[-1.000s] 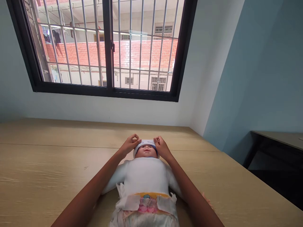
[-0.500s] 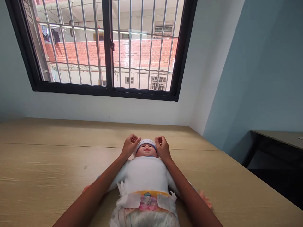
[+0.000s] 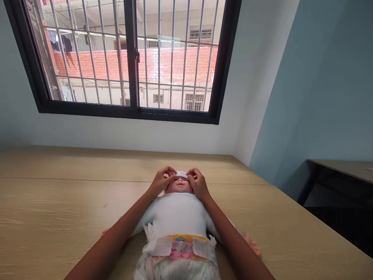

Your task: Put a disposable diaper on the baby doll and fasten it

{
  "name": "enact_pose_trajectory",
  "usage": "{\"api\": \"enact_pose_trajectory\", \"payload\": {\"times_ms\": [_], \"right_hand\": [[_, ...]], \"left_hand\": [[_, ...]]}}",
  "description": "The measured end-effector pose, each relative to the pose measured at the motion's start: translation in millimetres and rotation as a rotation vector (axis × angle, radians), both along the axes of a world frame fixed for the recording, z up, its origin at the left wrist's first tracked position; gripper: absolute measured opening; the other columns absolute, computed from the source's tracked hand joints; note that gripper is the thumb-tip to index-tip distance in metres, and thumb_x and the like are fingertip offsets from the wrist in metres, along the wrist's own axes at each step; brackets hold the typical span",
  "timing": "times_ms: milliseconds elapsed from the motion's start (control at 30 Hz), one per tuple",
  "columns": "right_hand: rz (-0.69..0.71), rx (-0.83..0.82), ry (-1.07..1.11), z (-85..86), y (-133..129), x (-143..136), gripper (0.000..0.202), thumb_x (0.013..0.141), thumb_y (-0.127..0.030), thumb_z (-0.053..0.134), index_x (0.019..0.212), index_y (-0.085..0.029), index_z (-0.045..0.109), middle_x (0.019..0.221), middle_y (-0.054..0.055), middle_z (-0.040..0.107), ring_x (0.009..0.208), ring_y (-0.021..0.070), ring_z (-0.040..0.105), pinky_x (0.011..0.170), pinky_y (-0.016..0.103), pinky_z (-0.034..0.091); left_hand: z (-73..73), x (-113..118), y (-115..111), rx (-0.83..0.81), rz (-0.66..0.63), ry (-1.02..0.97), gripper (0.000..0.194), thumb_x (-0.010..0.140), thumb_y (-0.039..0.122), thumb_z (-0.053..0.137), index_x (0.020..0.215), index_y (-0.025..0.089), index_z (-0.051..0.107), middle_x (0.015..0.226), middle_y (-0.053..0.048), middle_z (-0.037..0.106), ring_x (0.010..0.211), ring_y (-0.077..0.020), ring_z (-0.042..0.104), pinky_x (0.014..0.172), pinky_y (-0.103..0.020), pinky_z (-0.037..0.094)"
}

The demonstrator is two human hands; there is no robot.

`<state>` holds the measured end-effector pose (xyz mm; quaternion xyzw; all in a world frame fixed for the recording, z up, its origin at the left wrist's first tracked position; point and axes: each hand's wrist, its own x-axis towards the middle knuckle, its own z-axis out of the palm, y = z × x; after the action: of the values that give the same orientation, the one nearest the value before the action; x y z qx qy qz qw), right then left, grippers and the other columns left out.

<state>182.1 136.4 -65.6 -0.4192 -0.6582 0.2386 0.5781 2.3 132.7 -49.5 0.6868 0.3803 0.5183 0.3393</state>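
A baby doll (image 3: 180,214) lies on its back on the wooden table, its head toward the window. It wears a white long-sleeved top and a diaper (image 3: 181,249) with a coloured front band and taped tabs. On its head is a white hat (image 3: 182,174) with small dark print. My left hand (image 3: 164,181) pinches the hat's front edge on the left, thumb and fingers closed. Across from it, my right hand (image 3: 198,182) grips the same edge on the right. Between them the doll's nose and mouth show; its eyes are mostly covered.
The pale wooden table (image 3: 72,210) runs back to the wall under a barred window (image 3: 134,112). A dark desk (image 3: 344,171) stands at the right beside the blue wall. One doll hand (image 3: 252,244) sticks out past my right forearm.
Both hands have moved inward from the sides of the doll's head onto the hat's front edge. Their fingers have closed on it. The doll stays in place.
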Motion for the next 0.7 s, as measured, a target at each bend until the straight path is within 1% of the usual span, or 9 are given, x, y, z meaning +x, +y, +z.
{"api": "enact_pose_trajectory", "payload": {"times_ms": [200, 400, 700], "right_hand": [[-0.046, -0.007, 0.003, -2.4, 2.0, 0.0, 0.010, 0.069, -0.028, 0.052, 0.074, -0.020, 0.055, 0.077, 0.001, 0.058, 0.064, 0.0146, 0.049, 0.063, 0.028, 0.041], [-0.070, -0.018, 0.002, -4.8, 3.8, 0.5, 0.015, 0.071, -0.033, 0.053, 0.075, -0.019, 0.056, 0.077, 0.002, 0.059, 0.064, 0.0155, 0.050, 0.063, 0.028, 0.042], [-0.080, -0.030, -0.009, -5.9, 4.1, 1.7, 0.018, 0.074, -0.037, 0.053, 0.076, -0.019, 0.056, 0.079, 0.004, 0.061, 0.067, 0.0168, 0.053, 0.066, 0.030, 0.043]], "left_hand": [[-1.0, 0.4, 0.6, -0.009, 0.037, 0.005, 0.015, 0.066, 0.030, 0.061, 0.077, 0.019, 0.063, 0.080, -0.001, 0.062, 0.077, -0.0161, 0.055, 0.063, -0.024, 0.045], [-1.4, 0.6, 0.5, -0.017, 0.069, 0.008, 0.018, 0.068, 0.033, 0.060, 0.079, 0.019, 0.065, 0.079, -0.002, 0.064, 0.075, -0.0166, 0.056, 0.069, -0.027, 0.045], [-0.5, 0.2, -0.6, -0.040, 0.065, 0.007, 0.022, 0.071, 0.038, 0.060, 0.080, 0.019, 0.067, 0.071, -0.002, 0.066, 0.074, -0.0181, 0.059, 0.068, -0.028, 0.046]]}}
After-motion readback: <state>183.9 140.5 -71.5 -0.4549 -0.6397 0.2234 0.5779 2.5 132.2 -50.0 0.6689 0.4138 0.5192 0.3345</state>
